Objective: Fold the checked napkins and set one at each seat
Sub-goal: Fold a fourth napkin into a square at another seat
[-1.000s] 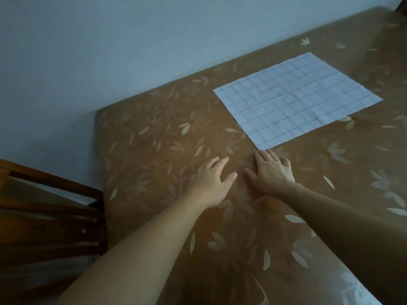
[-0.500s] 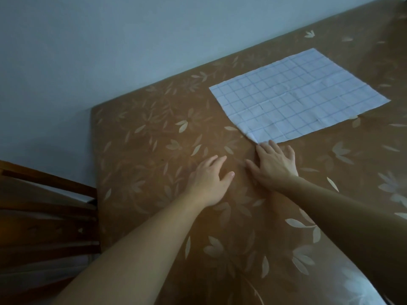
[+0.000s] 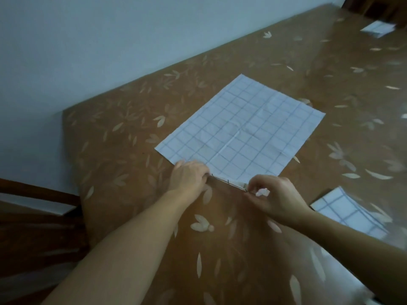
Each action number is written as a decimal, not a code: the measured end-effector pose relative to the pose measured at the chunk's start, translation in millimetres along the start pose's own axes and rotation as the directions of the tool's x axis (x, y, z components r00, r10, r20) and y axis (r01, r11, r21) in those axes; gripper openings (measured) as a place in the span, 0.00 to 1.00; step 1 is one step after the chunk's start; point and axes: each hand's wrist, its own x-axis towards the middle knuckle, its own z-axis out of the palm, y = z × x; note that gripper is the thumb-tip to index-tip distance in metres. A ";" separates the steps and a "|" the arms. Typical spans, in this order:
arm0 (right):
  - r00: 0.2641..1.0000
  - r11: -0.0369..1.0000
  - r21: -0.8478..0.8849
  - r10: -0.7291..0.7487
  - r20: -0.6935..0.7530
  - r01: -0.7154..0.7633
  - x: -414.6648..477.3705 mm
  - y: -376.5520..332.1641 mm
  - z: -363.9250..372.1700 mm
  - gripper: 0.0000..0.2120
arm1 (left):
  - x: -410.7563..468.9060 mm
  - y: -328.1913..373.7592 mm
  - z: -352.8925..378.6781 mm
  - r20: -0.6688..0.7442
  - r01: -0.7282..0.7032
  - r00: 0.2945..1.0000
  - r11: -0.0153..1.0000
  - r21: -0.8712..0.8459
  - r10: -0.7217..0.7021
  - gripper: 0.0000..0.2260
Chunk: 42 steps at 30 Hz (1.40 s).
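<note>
3 checked napkins show in the frame. The main napkin (image 3: 242, 128) lies spread flat in the middle of the frame on the table (image 3: 123, 150), which is covered in a brown leaf-patterned cloth. Its near edge is lifted slightly off the table between the 2 hands. The left hand (image 3: 189, 178) sits at the lower-left part of that edge, fingers curled over and gripping it; the fingertips themselves are hidden under the hand. The right hand (image 3: 277, 198) pinches the near corner of the napkin between thumb and fingers, a small bunch of white cloth showing in the pinch.

A 2nd napkin (image 3: 345, 209) lies at the right of the frame, partly covered by the right forearm, so its full shape cannot be made out. A 3rd napkin (image 3: 377, 29) sits in the upper right corner, small and blurred; whether it is folded is hard to tell.

1 wooden chair (image 3: 33, 227) stands at the lower left, cut off by the frame edge and dark. Another dark wooden piece (image 3: 378, 7) at the upper right corner is cut off and too dim to identify. A pale wall (image 3: 110, 40) fills the upper left.
</note>
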 end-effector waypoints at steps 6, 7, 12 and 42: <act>0.979 0.917 -0.390 0.145 0.141 -0.080 -40.1 -32.3 21.3 0.36 | -65.3 21.9 -9.2 0.100 -0.200 0.977 0.967 0.155 0.186 0.07; 0.983 0.906 -0.416 0.136 0.124 -0.073 -46.2 -38.0 26.8 0.38 | -79.0 24.5 -7.8 0.097 -0.242 0.969 0.958 0.153 0.229 0.07; 0.984 0.905 -0.400 0.174 0.047 -0.141 -82.1 -55.9 37.2 0.19 | -142.2 33.4 0.0 0.094 -0.345 0.937 0.936 0.069 0.338 0.10; 0.924 0.855 -0.439 0.362 0.127 -0.275 -109.5 -22.2 46.9 0.35 | -140.4 24.7 10.2 0.128 -0.142 0.982 0.990 -0.010 0.142 0.23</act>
